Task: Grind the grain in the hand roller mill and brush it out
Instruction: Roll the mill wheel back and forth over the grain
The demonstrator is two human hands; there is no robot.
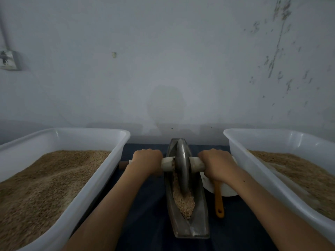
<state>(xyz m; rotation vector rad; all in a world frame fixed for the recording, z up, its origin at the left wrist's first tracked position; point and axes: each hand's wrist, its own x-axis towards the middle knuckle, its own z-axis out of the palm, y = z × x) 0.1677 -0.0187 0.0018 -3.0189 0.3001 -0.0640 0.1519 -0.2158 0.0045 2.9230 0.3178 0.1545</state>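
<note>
Both grips are wrapped tight: the left hand (146, 161) curls over the left end of the pale cylindrical axle handle (167, 163), and the right hand (216, 164) curls over its right end, knuckles up, forearms reaching in from the bottom of the frame. Between the two hands stands the grey metal grinding wheel (182, 167), upright on its edge in the long, boat-shaped metal trough (197, 220) of the hand roller mill. Crushed tan grain (184, 201) lies in the groove of the trough, heaped on the near side of the wheel and touching it. The trough rests on a dark blue surface (145, 214), running lengthwise away from the person.

Just right of the trough an orange-handled brush (218, 198) lies partly over a white round bowl (226, 190), its head hidden under the right wrist. A large white plastic tub (101, 171) of brown grain sits on the left, and a second white plastic tub (253, 167) of similar grain on the right. A scuffed pale wall (163, 60) rises behind.
</note>
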